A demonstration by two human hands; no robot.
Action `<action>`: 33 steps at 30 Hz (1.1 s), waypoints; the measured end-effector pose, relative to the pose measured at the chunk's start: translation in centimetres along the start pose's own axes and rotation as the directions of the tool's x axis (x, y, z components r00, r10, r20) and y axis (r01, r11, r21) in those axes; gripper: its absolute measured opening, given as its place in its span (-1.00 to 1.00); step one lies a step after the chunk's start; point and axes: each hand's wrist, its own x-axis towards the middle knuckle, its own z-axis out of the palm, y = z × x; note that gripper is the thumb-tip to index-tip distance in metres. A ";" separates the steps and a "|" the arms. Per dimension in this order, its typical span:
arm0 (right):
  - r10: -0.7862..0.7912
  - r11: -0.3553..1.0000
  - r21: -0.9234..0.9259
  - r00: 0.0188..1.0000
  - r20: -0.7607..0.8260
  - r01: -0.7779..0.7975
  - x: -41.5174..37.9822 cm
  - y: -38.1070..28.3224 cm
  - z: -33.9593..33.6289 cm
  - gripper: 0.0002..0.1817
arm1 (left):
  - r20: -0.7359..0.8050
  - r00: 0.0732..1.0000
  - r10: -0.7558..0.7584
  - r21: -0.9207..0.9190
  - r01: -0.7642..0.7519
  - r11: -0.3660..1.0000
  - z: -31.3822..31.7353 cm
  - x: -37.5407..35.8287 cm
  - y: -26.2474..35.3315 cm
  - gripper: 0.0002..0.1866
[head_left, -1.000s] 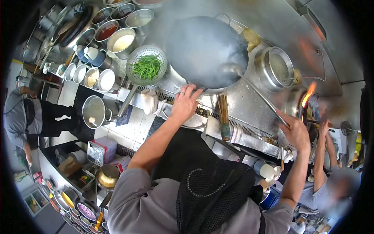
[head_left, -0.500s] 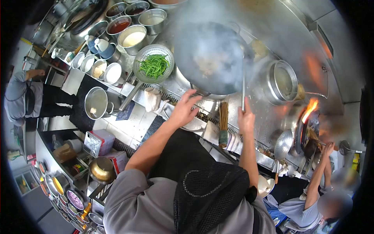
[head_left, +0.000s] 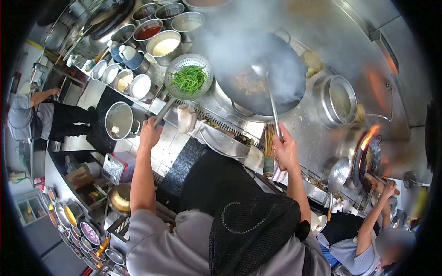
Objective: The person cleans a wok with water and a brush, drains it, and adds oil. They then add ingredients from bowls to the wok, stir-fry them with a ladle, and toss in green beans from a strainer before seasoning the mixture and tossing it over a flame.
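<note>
A large dark wok [head_left: 285, 103] gives off thick steam, with brown food bits [head_left: 251, 84] in its bottom. My right hand [head_left: 286, 149] is closed around the handle of a metal ladle [head_left: 272, 99], whose bowl is inside the wok. At the left, my left hand [head_left: 150, 132] is on the end of the handle of a perforated strainer [head_left: 207, 71]. Green beans [head_left: 189, 79] lie in the strainer, left of the wok. A bamboo brush [head_left: 269, 152] stands beside my right hand at the counter's front edge.
Metal containers of sauces [head_left: 164, 46] line the back left. Below the strainer is a metal pot [head_left: 119, 120]. Pots [head_left: 340, 101] stand right of the wok. A co-worker [head_left: 363, 239] works near a flame [head_left: 369, 137] at right; another person [head_left: 43, 115] stands far left.
My left hand has moved from the wok's near edge leftward to the strainer handle. The ladle now reaches further left into the wok, and the steam over it has thinned.
</note>
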 end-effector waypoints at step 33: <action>-0.071 0.948 -0.309 0.904 -0.422 -0.070 -0.6 1.4 3.9 -0.37 | 0.557 0.830 0.020 -0.804 0.534 0.261 -6.8 -4.2 7.5 -0.75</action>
